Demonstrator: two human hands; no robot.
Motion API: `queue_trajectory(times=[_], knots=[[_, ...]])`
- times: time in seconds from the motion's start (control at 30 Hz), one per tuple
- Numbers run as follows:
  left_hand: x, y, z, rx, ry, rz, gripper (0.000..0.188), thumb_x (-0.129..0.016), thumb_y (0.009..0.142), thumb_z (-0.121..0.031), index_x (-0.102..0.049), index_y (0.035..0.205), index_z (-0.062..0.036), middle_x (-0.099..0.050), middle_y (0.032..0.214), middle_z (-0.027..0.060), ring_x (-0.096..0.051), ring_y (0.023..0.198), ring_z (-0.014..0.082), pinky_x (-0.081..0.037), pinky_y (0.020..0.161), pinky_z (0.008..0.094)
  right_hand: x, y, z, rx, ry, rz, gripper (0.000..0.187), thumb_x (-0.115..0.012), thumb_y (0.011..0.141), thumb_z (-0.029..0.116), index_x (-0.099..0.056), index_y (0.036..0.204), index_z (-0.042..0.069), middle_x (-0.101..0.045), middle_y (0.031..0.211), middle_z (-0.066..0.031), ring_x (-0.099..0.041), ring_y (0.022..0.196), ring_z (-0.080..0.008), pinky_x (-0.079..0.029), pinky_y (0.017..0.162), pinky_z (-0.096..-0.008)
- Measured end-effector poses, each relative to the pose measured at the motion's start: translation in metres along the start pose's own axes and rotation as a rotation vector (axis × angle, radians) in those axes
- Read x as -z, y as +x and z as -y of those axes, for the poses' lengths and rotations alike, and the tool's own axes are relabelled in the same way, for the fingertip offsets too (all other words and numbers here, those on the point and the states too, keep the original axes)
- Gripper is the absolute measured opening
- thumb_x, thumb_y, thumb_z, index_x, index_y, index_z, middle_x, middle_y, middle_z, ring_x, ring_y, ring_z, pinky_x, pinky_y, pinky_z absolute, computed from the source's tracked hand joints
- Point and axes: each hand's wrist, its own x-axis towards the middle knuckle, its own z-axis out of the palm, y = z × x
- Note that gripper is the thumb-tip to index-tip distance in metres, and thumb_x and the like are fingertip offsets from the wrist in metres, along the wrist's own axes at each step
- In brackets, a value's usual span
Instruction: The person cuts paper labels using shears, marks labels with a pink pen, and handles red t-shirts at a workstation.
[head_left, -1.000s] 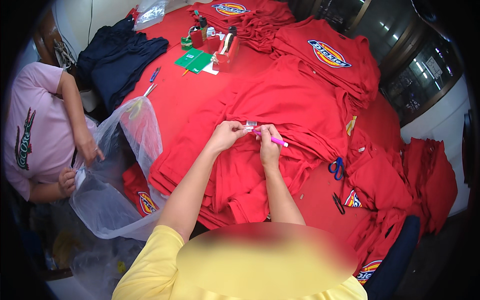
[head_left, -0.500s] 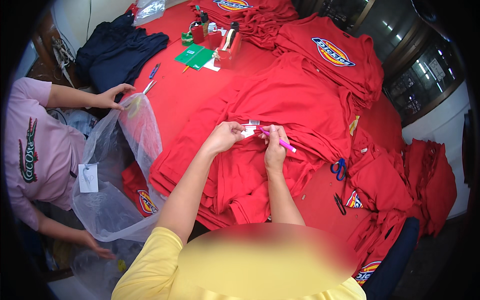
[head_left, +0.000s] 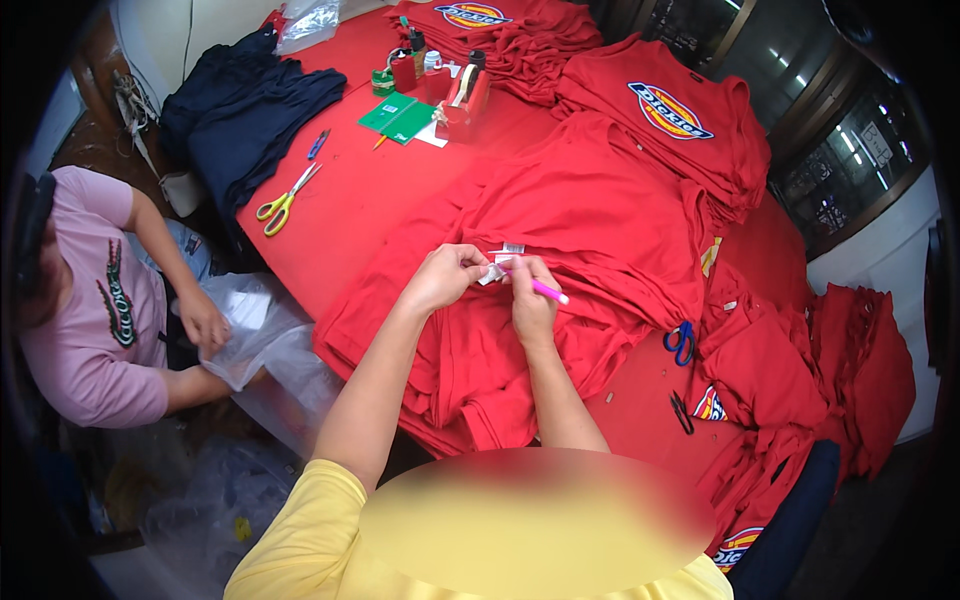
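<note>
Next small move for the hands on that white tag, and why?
Probably bring the pink pen's tip down onto the small white tag. The left hand pinches the tag taut over the red shirt, and the right hand holds the pen right beside it.

Under your hands lies a red shirt (head_left: 600,210) of soft, matt knit cloth, creased where it folds. Your left hand (head_left: 445,277) pinches a small white tag (head_left: 497,268), thin like paper or woven tape; which one is hard to tell. Your right hand (head_left: 530,300) holds a pink pen (head_left: 547,291) of smooth plastic. The red table cover (head_left: 350,200) looks matt. The scissors (head_left: 285,200) have shiny metal blades and yellow plastic handles. The co-worker's bag (head_left: 255,335) is thin, glossy, clear plastic film.
</note>
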Motion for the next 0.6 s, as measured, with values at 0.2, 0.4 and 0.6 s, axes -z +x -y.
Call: queue_trajectory(times=[0.2,0.4,0.6], knots=[[-0.004,-0.038,-0.040,0.004,0.262,0.009,0.019,-0.053,0.092,-0.018,-0.057,0.098,-0.0008,-0.067,0.081,0.0168,-0.066,0.080,0.0308,-0.049,0.073,0.0378,0.001,-0.013,0.009,0.057,0.040,-0.037,0.039,-0.055,0.095,0.026,-0.044,0.124,0.001,-0.056,0.108,-0.0112,-0.059,0.088,-0.0140,-0.049,0.066,-0.0238],[-0.003,-0.045,-0.046,-0.074,0.220,-0.002,0.020,-0.059,0.087,-0.019,-0.062,0.101,-0.0048,-0.069,0.074,0.0121,-0.067,0.074,0.0285,-0.050,0.074,0.0350,0.026,-0.056,0.015,0.097,0.141,-0.065,0.047,-0.052,0.095,0.039,-0.043,0.122,0.001,-0.052,0.094,-0.0096,-0.049,0.059,-0.0088,-0.040,0.051,-0.0215],[-0.058,0.010,0.022,-0.400,0.551,-0.324,0.020,-0.069,0.080,-0.024,-0.069,0.091,-0.0078,-0.056,0.093,0.0091,-0.057,0.095,0.0303,-0.048,0.078,0.0422,0.050,-0.070,0.044,0.091,0.174,-0.010,0.037,-0.044,0.098,0.036,-0.048,0.111,0.002,-0.053,0.083,-0.0086,-0.041,0.050,-0.0069,-0.035,0.044,-0.0198]])
